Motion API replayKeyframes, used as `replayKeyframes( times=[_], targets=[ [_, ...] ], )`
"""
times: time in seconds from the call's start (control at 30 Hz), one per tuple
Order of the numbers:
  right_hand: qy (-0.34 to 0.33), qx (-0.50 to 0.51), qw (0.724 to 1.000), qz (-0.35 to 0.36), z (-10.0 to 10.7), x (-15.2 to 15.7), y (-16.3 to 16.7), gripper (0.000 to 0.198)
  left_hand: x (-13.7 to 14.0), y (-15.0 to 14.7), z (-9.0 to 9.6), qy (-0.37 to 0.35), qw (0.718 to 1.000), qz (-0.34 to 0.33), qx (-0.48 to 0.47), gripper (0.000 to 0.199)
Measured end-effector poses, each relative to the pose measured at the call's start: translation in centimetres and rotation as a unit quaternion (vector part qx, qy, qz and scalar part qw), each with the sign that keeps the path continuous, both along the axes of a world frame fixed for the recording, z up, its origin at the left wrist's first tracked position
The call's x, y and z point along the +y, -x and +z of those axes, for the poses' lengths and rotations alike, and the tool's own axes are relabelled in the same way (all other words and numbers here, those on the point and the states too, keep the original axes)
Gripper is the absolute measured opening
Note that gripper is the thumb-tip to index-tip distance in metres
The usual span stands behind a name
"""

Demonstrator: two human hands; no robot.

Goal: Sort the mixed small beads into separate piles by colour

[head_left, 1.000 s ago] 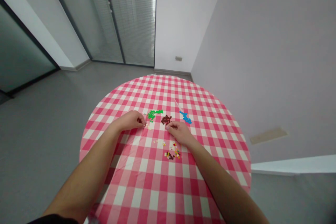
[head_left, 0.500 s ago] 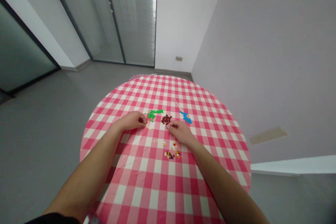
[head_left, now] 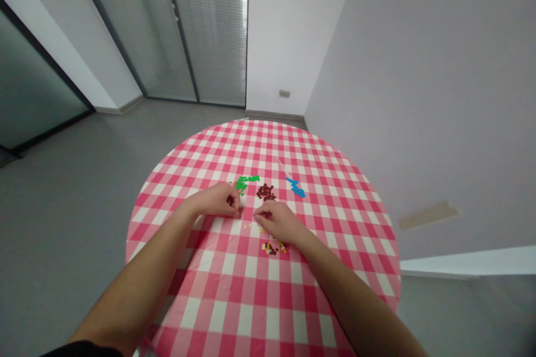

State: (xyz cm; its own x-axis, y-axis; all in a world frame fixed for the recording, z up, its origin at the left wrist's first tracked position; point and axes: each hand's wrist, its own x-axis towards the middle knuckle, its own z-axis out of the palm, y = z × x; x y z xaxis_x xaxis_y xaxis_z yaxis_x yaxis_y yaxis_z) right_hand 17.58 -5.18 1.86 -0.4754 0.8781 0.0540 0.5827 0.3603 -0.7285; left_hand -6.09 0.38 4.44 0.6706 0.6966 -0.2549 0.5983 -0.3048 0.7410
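My left hand (head_left: 218,199) is closed, thumb and fingers pinched together just above the cloth. Whatever small thing its fingertips may hold is too small to make out. Beyond it lies a pile of tiny green pieces (head_left: 241,184). My right hand (head_left: 281,221) is also pinched, a short gap from the left, and its fingertips hide anything in them. A heap of dark brown pieces (head_left: 265,191) sits just past its knuckles. Loose pale pieces (head_left: 248,226) lie between and below the hands, and the right hand partly covers a mixed brown, yellow and white cluster (head_left: 270,248).
A round table wears a red-and-white checked cloth (head_left: 247,301). Blue pieces (head_left: 296,187) form a pile at the right, beside a thin whitish strip (head_left: 283,166). Glass doors (head_left: 205,39) and a plain wall (head_left: 439,95) stand around the table.
My right hand has moved left and nearer, away from the brown heap. My left hand has shifted right and slightly nearer, covering pale pieces, so the hands are closer together.
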Motion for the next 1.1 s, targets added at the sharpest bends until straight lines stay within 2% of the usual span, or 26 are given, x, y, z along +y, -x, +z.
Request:
replayKeyframes(
  times=[0.1,0.23,0.5,0.67,0.73,0.83,0.93,1.0,1.1],
  targets=[
    [-0.005,-0.005,1.0,-0.007,-0.1,0.2,-0.3,0.02,-1.0,-1.8,-0.2,0.003,0.997,-0.065,0.033,0.004],
    [-0.006,0.007,0.999,-0.039,-0.2,0.7,-0.9,0.018,-1.6,-3.0,-0.5,-0.001,0.996,-0.064,0.057,0.012],
    [-0.009,0.029,0.998,-0.058,-0.2,0.8,-1.2,0.02,-1.6,-3.4,-1.1,-0.033,0.993,-0.093,0.057,0.015],
    [-0.003,0.031,0.997,-0.07,-0.1,0.8,-1.3,0.018,-1.8,-3.4,0.0,-0.034,0.994,-0.093,0.042,0.013],
    [-0.003,0.032,0.997,-0.074,-0.1,0.9,-1.4,0.018,-1.3,-2.4,0.6,-0.046,0.997,-0.063,0.015,0.01],
    [-0.01,0.031,0.997,-0.076,-0.1,1.0,-1.5,0.017,-0.2,-0.2,1.2,-0.091,0.993,0.059,-0.05,0.01],
    [-0.008,0.024,0.996,-0.08,-0.2,1.1,-1.5,0.017,0.8,1.7,1.1,-0.142,0.971,0.165,-0.104,0.021],
    [-0.006,0.024,0.997,-0.08,-0.2,1.1,-1.6,0.017,1.1,2.2,1.0,-0.164,0.959,0.197,-0.122,0.027],
    [-0.008,0.023,0.997,-0.078,-0.3,1.2,-1.6,0.017,1.0,2.2,1.0,-0.172,0.955,0.203,-0.129,0.03]
  ],
)
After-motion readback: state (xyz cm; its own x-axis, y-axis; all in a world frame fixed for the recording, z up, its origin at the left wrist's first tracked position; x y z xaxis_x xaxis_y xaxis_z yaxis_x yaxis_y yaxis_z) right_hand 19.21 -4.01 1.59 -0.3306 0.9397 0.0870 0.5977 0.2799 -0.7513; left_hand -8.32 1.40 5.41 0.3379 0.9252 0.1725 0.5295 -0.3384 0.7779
